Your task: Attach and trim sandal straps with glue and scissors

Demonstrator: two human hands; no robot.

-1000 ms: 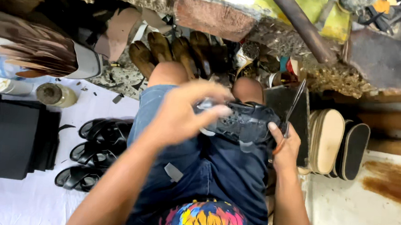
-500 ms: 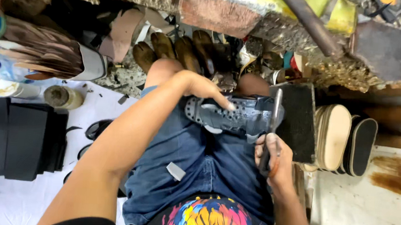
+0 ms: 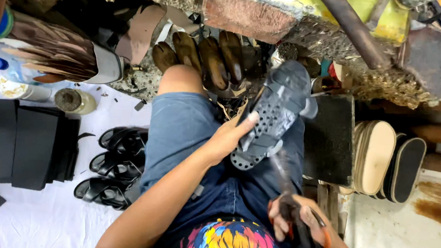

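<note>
I sit with blue denim shorts over my lap. My left hand [image 3: 230,135] grips a grey perforated shoe upper on its form [image 3: 275,112], tilted up over my right thigh. My right hand [image 3: 301,225] is low near my waist, closed around the handles of a dark tool with orange grips [image 3: 289,206]. The tool's long blurred end points up toward the lower edge of the shoe upper.
Black sandals [image 3: 116,166] lie on a white sheet at my left, beside a stack of black sheets [image 3: 20,143]. A glue jar [image 3: 74,101] and a bottle [image 3: 2,67] stand further left. Wooden lasts [image 3: 204,55] lean ahead. Soles [image 3: 384,156] stand at right beside a black block [image 3: 328,136].
My left hand has turned the shoe upper from lying across my lap to standing tilted. My right hand has dropped toward my waist with the tool.
</note>
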